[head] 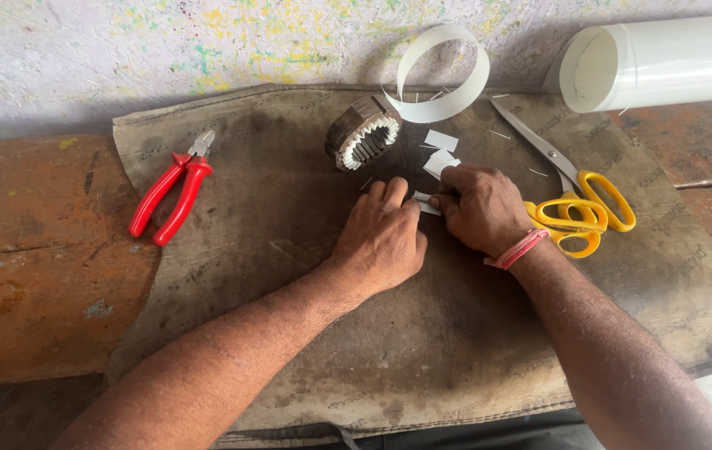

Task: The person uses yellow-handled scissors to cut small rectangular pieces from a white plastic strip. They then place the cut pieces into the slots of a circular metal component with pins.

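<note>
Mat: a worn, stained brown sheet (306, 250) with frayed edges covers the bench across the middle of the frame.
Left hand: (382, 237) lies palm down at centre, fingers flat and together, pressing one end of the white strip.
Right hand: (481, 208) sits just right of it, fingers curled and pinched on the strip's other end; a pink band circles the wrist.
White strip: (427, 202) a small, thin, stiff-looking paper piece, mostly hidden between the two hands at centre.
Cut pieces: (441, 152) similar white rectangles lie just above the hands.
Scissors: (577, 204) yellow loops, steel blades, right of centre, touching the right hand.
Pliers: (174, 193) red grips, left.
Slotted core: (362, 133) dark ring with white-lined teeth, upper centre.
Paper loop: (443, 73) a curled white band behind it.
Roll: (664, 62) a smooth white cylinder, upper right.
</note>
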